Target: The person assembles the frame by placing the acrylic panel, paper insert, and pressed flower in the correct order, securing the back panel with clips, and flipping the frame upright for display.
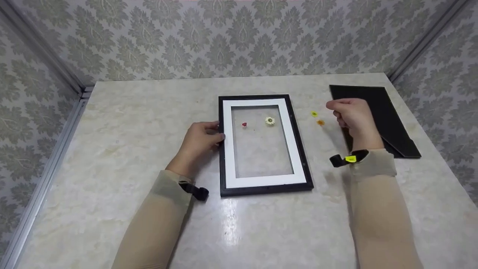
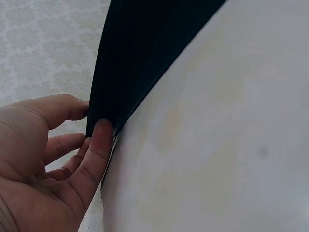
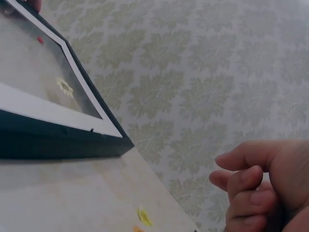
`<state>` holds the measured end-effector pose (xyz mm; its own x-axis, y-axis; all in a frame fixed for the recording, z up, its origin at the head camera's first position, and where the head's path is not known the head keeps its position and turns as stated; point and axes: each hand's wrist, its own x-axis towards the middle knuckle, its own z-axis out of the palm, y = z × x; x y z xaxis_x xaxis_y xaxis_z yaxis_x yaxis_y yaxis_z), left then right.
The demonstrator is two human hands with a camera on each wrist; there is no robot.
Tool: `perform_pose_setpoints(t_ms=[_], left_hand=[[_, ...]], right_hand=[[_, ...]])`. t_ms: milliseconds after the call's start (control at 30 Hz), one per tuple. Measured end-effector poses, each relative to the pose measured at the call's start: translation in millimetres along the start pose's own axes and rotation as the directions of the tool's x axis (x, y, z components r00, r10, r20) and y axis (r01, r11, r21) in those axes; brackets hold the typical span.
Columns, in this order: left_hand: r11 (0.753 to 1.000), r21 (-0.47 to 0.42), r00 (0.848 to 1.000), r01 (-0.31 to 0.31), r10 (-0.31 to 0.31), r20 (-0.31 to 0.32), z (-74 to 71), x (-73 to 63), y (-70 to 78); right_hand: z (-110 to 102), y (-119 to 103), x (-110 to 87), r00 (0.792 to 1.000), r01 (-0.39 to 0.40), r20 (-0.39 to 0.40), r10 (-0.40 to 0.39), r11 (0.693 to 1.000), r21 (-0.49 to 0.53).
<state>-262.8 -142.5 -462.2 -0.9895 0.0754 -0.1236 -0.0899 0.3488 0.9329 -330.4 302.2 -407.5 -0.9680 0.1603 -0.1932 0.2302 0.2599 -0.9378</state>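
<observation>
A black picture frame (image 1: 267,191) with a white mat (image 1: 261,182) lies in the middle of the table. Through its window show a small red flower (image 1: 244,124) and a cream daisy (image 1: 270,120). My left hand (image 1: 199,140) holds the frame's left side, fingertips on its outer edge, as the left wrist view shows closely. Right of the frame, my right hand (image 1: 353,116) is raised with fingers curled and nothing visible in them. A yellow flower (image 1: 314,114) and an orange flower (image 1: 320,122) lie on the table between the frame and that hand.
A black backing board (image 1: 388,116) with a flap lies at the right of the table (image 1: 123,149), partly behind my right hand and wrist. Patterned wall panels stand behind the table and at both sides, with metal posts at the corners.
</observation>
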Motion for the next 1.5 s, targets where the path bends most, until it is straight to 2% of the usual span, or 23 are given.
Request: perform_pose_setpoints(t_ms=[133, 233, 433, 600, 700, 833, 933, 1133, 1367, 1500], left_hand=[[1.0, -0.008, 1.0, 0.009, -0.009, -0.003, -2.4, 1.1, -1.9], [1.0, -0.017, 1.0, 0.01, -0.01, 0.001, -2.5, 1.6, -2.5], [0.999, -0.024, 1.0, 0.022, -0.022, 0.015, 0.2, 1.0, -0.6], [0.999, -0.024, 0.999, 0.036, -0.036, 0.014, 2.3, 2.1, 0.3], [0.999, -0.017, 1.0, 0.027, -0.027, 0.011, 4.0, 4.5, 0.2], [1.0, -0.007, 1.0, 0.013, -0.013, 0.013, 5.7, 6.5, -1.4], [1.0, -0.001, 1.0, 0.016, -0.016, 0.002, 4.6, 4.9, -3.5], [1.0, 0.014, 1.0, 0.027, -0.027, 0.002, 3.1, 0.7, -7.5], [0.999, 0.004, 0.999, 0.037, -0.037, -0.011, 2.7, 2.0, -3.4], [0.999, 0.0, 0.999, 0.043, -0.043, -0.008, 3.5, 2.1, -0.9]], right_hand=[[-1.8, 9.5, 10.3, 1.0, -0.017, 0.01, 0.018, 0.998, -0.061], [-0.4, 16.1, 16.2, 0.999, -0.029, 0.022, 0.033, 0.987, -0.156], [2.2, 25.9, 19.6, 0.999, -0.025, 0.033, 0.04, 0.931, -0.363], [4.1, 29.0, 18.3, 0.998, -0.008, 0.045, 0.032, 0.889, -0.457], [4.5, 29.5, 17.1, 0.997, -0.015, 0.061, 0.05, 0.875, -0.483], [4.3, 32.2, 16.2, 0.996, -0.028, 0.062, 0.066, 0.875, -0.483], [6.2, 34.0, 16.0, 0.996, -0.022, 0.066, 0.061, 0.878, -0.478], [9.7, 34.7, 15.9, 0.996, -0.007, 0.074, 0.051, 0.865, -0.502], [11.3, 34.4, 19.0, 0.998, 0.034, 0.064, -0.001, 0.859, -0.511], [9.9, 37.4, 19.8, 0.998, 0.021, 0.054, 0.008, 0.861, -0.507]])
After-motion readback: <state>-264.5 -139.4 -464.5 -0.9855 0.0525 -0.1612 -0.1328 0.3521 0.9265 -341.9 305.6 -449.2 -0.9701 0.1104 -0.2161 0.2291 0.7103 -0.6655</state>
